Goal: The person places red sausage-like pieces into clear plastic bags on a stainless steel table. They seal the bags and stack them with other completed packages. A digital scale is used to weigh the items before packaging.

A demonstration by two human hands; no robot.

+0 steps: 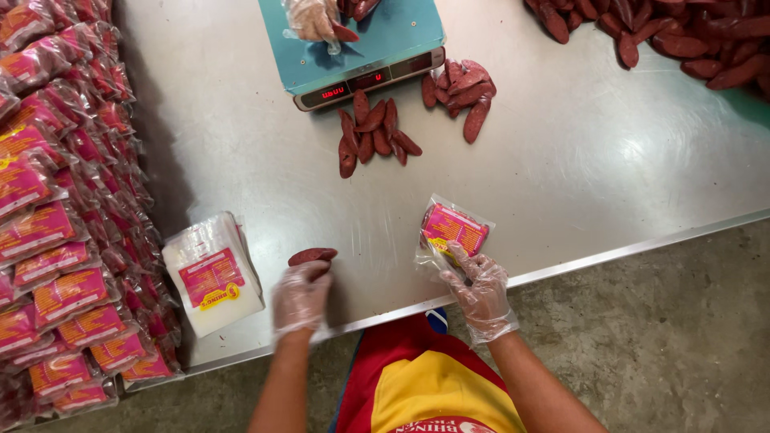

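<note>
My left hand (300,295), in a clear plastic glove, grips a dark red sausage (312,256) just above the steel table (561,160) near its front edge. My right hand (480,287), gloved too, holds a clear bag with a pink and yellow label (452,229), with a sausage inside it. The two hands are about a hand's width apart.
Filled labelled packs (56,232) are piled along the left. A stack of empty bags (212,274) lies beside my left hand. Two small sausage groups (375,132) lie before a teal scale (353,48), where another person's gloved hand (311,18) works. A sausage heap (682,36) fills the far right.
</note>
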